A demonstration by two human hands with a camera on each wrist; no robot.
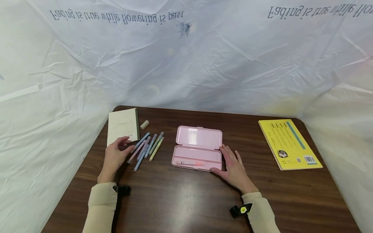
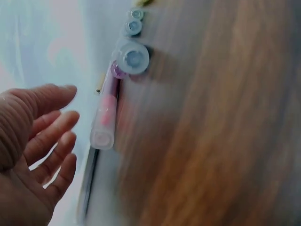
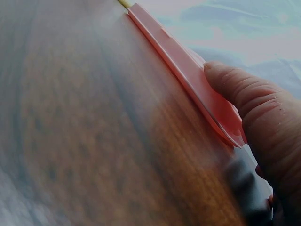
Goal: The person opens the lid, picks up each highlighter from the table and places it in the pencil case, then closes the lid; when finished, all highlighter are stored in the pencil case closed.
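Several slim marker pens [image 1: 151, 146] in blue, purple, pink, green and yellow lie in a loose pile left of centre. My left hand [image 1: 116, 155] hovers at the pile's left side, thumb and fingers parted with nothing between them. In the left wrist view, a pen with a pink end [image 2: 104, 122] lies just beyond the fingertips. A pink pencil case [image 1: 198, 156] stands with its lid folded back, holding one white-and-orange pen [image 1: 189, 163]. My right hand [image 1: 234, 170] rests at its right end, thumb [image 3: 235, 87] on the near edge and fingers along the side.
A cream notebook [image 1: 120, 124] lies at the back left, partly behind the left hand. Beside it sits a small whitish block-like piece [image 1: 144, 124]. A yellow book [image 1: 288, 142] lies at the right of the dark wood table [image 1: 163, 200]. White sheeting [image 1: 186, 74] hangs around the table.
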